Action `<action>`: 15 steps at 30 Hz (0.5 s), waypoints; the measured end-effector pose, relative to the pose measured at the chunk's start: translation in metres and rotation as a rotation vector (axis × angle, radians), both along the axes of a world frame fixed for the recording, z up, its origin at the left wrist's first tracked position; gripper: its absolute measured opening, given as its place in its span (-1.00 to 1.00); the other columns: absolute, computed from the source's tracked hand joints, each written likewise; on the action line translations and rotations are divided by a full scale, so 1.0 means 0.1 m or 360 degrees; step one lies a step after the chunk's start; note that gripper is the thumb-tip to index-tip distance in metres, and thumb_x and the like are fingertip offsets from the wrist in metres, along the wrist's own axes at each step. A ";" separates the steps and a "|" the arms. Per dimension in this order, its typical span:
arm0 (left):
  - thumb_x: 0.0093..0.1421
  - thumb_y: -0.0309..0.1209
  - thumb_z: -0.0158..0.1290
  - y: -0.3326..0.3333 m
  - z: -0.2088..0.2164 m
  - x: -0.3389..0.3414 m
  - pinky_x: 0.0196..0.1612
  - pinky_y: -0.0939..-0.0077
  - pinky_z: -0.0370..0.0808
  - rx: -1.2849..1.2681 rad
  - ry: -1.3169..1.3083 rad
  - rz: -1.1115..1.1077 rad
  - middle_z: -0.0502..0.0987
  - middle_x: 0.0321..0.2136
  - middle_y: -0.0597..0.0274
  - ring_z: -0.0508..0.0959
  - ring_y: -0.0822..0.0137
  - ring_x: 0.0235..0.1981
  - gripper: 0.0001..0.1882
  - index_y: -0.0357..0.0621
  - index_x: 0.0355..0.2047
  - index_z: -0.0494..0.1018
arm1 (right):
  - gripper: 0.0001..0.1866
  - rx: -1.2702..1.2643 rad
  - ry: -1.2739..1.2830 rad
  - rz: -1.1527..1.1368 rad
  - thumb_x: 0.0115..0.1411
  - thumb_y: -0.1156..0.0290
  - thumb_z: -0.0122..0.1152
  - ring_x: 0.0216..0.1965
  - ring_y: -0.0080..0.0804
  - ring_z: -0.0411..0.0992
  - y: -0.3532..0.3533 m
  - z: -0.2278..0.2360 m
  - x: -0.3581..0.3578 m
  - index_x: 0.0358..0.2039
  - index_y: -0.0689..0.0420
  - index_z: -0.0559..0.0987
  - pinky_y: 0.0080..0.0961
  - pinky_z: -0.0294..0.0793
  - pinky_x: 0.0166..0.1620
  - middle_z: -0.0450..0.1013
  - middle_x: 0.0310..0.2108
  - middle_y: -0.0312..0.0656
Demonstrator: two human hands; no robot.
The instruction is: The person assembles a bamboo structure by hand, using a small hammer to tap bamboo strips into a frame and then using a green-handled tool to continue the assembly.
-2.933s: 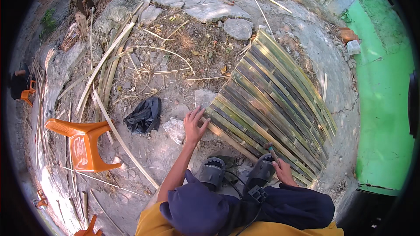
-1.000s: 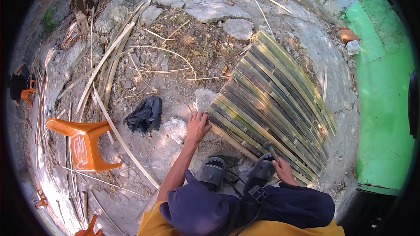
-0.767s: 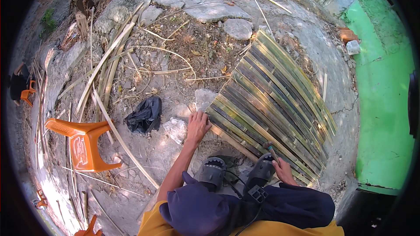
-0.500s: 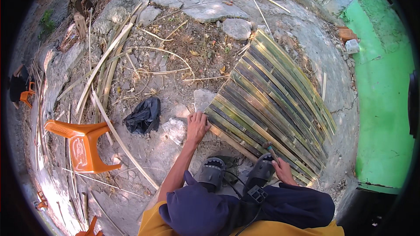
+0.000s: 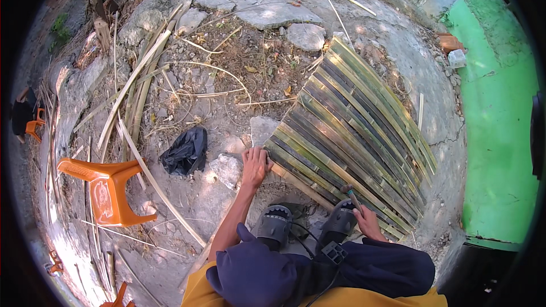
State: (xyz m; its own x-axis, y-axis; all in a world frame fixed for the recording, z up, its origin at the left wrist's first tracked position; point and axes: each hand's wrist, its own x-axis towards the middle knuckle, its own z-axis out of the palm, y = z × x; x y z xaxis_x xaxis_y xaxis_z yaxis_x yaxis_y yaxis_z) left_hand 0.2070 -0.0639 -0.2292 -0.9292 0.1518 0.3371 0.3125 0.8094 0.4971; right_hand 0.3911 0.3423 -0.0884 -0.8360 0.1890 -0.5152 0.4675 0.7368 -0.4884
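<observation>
A panel of split bamboo strips (image 5: 352,131), green and brown, lies side by side on the ground ahead of me and to the right. My left hand (image 5: 257,165) is closed round the near left corner of the panel, its fingers curled over the strip ends. In my right hand (image 5: 367,220) is a short hammer (image 5: 354,199) with a brownish handle. Its small dark head rests over the near edge of the panel, by my right shoe (image 5: 339,216). Part of the right hand's grip is hidden by its own fingers.
An orange plastic stool (image 5: 108,190) lies tipped over at the left, near a black plastic bag (image 5: 185,150) and a pale rock (image 5: 226,170). Long bamboo strips (image 5: 136,79) are strewn beyond. A green wall (image 5: 492,125) bounds the right. Another person (image 5: 24,112) sits far left.
The view has shifted very slightly. Both hands, the hammer and the bamboo panel keep nearly the same places.
</observation>
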 end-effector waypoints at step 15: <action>0.10 -0.32 0.27 -0.05 0.11 0.04 0.12 0.10 0.34 0.0103 -0.0039 -0.0036 0.47 -0.19 0.12 0.49 0.07 -0.07 -0.70 -0.11 -0.21 0.46 | -0.62 0.0001 0.0002 -0.0024 0.41 0.13 0.19 -0.49 -0.05 0.23 0.02 -0.02 0.02 -0.26 0.27 0.50 -0.13 0.31 -0.33 0.34 -0.54 0.11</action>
State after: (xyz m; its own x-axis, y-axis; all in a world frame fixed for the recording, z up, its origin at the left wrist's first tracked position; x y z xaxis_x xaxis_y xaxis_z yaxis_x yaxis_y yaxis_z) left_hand 0.2112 -0.0691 -0.2186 -0.9339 0.1515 0.3239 0.3175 0.7680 0.5562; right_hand 0.3934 0.3439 -0.0902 -0.8336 0.2021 -0.5141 0.4782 0.7300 -0.4883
